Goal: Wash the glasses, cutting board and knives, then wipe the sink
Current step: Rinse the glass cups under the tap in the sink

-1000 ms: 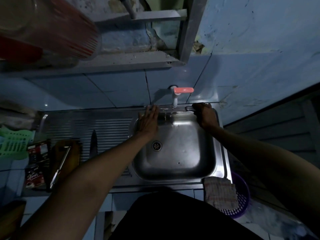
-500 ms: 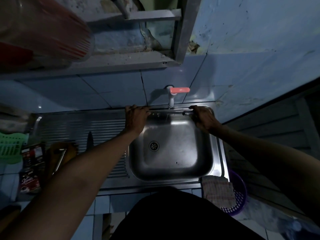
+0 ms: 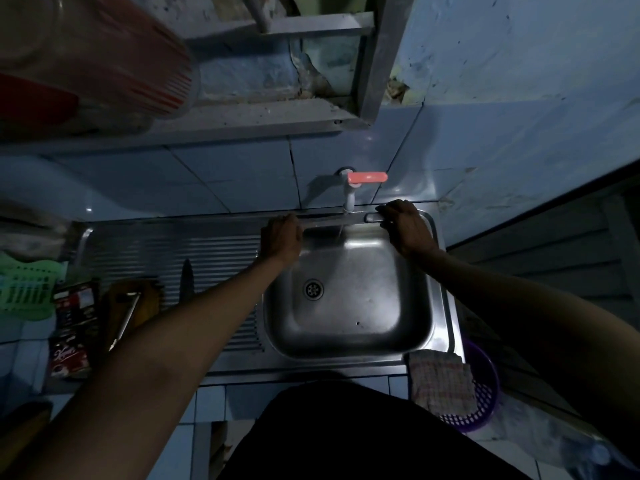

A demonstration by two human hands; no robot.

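The steel sink [image 3: 349,306] lies below me, its basin holding nothing. A thin stream of water runs from the white tap [image 3: 349,195] with a red handle. My left hand [image 3: 281,239] rests on the back left corner of the basin rim, fingers bent over the edge. My right hand [image 3: 403,228] lies on the back right rim, fingers pointing left toward the tap. I see nothing held in either hand. A dark knife [image 3: 187,280] lies on the ribbed drainboard [image 3: 145,251]. Left of it is a wooden cutting board [image 3: 138,299] with a metal utensil [image 3: 125,318] on it.
A checked cloth [image 3: 440,382] hangs at the sink's front right corner over a purple basket [image 3: 486,393]. A green basket [image 3: 26,287] and dark packets [image 3: 71,327] sit at the far left. A shelf above holds a red-striped container [image 3: 97,53].
My left hand slid from the inside back wall of the basin up and left onto the rim's corner, its fingers bending. The right hand stayed on the back right rim.
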